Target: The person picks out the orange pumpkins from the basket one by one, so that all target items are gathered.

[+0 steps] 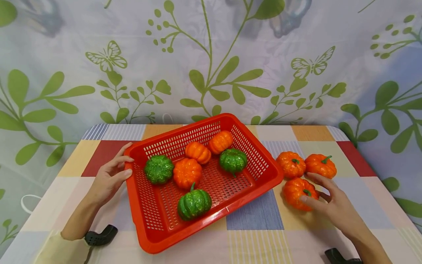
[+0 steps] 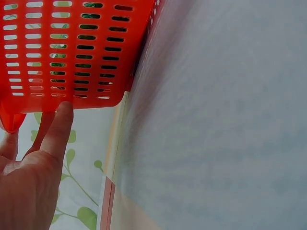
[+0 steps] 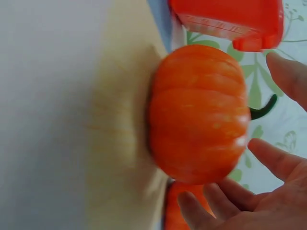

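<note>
A red plastic basket [image 1: 230,209] with slotted walls sits slantwise on the table. Inside it lie three orange pumpkins [image 1: 187,173] and three green pumpkins [image 1: 194,204]. My left hand [image 1: 110,179] holds the basket's left rim; in the left wrist view one fingertip touches the outer wall [image 2: 62,79] below the rim. Right of the basket, my right hand [image 1: 336,205] is spread around the nearest loose orange pumpkin [image 3: 199,115]. Its thumb stands apart from the pumpkin in the right wrist view, and the fingers are loosely bent with no grip on it.
Two more orange pumpkins, one on the left [image 1: 291,165] and one on the right [image 1: 321,165], sit just behind the nearest one. A patchwork-patterned cloth [image 1: 254,244] covers the table. Behind its far edge hangs a leaf-printed curtain [image 1: 211,47].
</note>
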`<action>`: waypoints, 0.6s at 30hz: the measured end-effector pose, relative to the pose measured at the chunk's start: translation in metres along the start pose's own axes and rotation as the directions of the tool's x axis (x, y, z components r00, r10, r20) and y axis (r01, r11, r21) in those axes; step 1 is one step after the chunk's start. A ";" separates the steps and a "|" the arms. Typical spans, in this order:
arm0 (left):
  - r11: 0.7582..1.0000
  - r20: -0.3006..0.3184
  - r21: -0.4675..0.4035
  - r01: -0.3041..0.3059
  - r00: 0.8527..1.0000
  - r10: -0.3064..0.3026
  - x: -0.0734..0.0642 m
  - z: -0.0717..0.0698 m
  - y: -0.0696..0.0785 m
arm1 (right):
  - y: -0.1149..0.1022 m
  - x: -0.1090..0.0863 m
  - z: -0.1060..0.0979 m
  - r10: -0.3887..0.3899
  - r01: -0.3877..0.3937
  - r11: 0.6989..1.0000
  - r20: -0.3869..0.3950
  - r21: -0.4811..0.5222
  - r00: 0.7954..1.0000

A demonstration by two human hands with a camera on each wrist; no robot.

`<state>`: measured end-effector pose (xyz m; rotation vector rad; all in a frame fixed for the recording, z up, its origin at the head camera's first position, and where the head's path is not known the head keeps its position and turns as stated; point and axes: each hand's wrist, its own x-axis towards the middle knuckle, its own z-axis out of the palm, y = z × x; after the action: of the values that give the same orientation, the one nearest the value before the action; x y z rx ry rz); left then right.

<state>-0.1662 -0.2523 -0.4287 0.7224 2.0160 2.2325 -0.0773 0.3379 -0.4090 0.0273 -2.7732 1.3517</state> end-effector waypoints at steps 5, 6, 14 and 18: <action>1.000 0.003 -0.007 -0.005 1.000 0.005 0.000 0.001 0.000 | -0.009 0.000 -0.005 -0.042 0.041 0.999 -0.048 -0.014 0.998; 1.000 0.000 -0.005 -0.005 1.000 0.005 0.000 0.001 0.000 | -0.011 -0.001 -0.006 -0.049 0.048 0.999 -0.059 -0.021 0.997; 1.000 -0.004 0.002 -0.008 1.000 0.008 0.000 -0.001 -0.001 | -0.037 -0.003 -0.001 -0.172 0.176 0.984 -0.139 0.018 0.975; 1.000 -0.001 0.007 -0.007 1.000 0.007 0.001 -0.001 -0.002 | -0.051 -0.001 0.003 -0.240 0.248 0.968 -0.143 0.043 0.960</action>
<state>-0.1681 -0.2528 -0.4307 0.7301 2.0261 2.2313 -0.0742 0.3036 -0.3706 0.2602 -2.5172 1.3194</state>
